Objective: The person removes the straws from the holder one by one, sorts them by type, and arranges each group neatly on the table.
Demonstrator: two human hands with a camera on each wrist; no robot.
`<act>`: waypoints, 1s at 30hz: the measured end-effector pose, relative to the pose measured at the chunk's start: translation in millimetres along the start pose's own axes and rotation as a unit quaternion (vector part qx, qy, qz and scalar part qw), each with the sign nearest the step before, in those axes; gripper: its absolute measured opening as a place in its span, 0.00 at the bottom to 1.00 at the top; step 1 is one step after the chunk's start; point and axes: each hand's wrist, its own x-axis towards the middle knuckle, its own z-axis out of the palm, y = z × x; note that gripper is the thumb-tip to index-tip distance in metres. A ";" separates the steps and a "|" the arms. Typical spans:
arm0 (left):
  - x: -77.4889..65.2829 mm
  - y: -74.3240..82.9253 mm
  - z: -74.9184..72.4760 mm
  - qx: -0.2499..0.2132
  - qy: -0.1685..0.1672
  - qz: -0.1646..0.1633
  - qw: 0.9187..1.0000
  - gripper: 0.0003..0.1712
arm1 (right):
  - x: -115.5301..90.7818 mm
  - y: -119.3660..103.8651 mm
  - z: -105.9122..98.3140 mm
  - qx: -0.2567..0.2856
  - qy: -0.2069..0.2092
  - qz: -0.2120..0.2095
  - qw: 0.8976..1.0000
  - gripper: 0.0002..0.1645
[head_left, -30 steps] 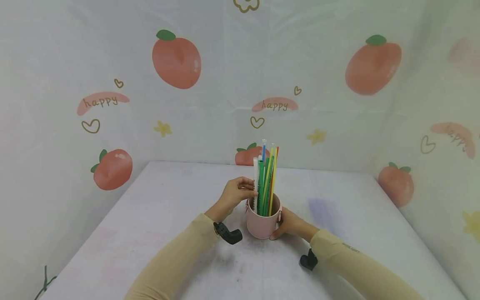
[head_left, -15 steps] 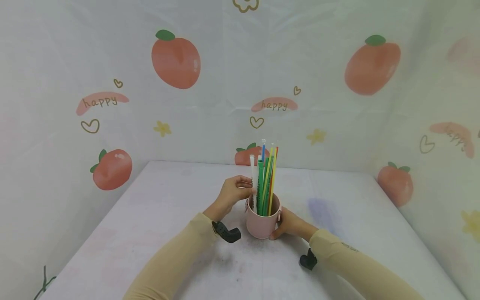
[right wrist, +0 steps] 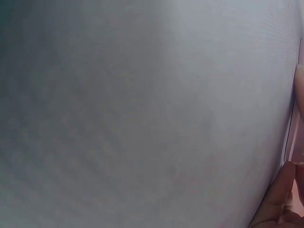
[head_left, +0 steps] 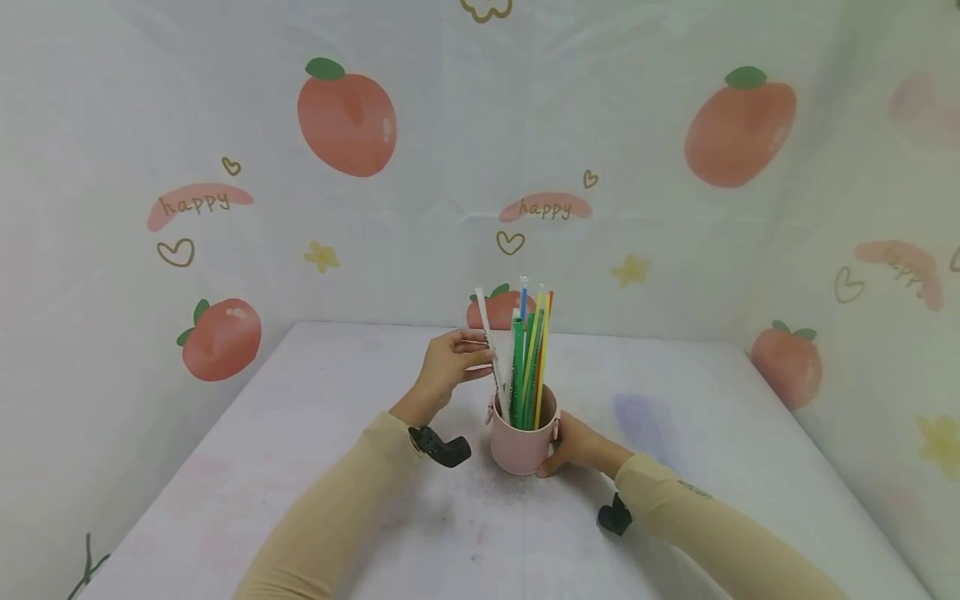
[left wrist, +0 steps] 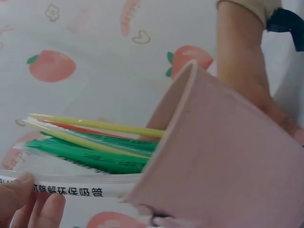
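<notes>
My left hand (head_left: 448,367) pinches a white wrapped drinking straw (head_left: 486,321) partway along its length. The straw leans left, its lower end still inside a pink cup (head_left: 520,450). Black printing shows on its wrapper in the left wrist view, beside my left thumb (left wrist: 19,190). My right hand (head_left: 583,443) grips the cup's right side low down, near the table. Several other straws stand in the cup, among them green straws (left wrist: 104,160), yellow straws (left wrist: 114,126) and a blue one (head_left: 523,303). At the right wrist view's edge, only a few fingers (right wrist: 278,194) show.
The cup stands on a pale table (head_left: 360,517) and has small rings at its sides, such as the left ring (head_left: 490,412). Behind the table hangs a white curtain (head_left: 465,125) printed with fruit. Each wrist wears a black camera mount (head_left: 442,448).
My left hand has moved up and left with the white straw, which now tilts away from the others and stands higher out of the cup. My right hand keeps its hold on the cup.
</notes>
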 end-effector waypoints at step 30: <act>12.5 47.3 -48.0 -0.039 0.044 -0.001 0.998 0.21 | -1.7 -2.3 0.6 0.011 -0.011 -0.017 1.000 0.58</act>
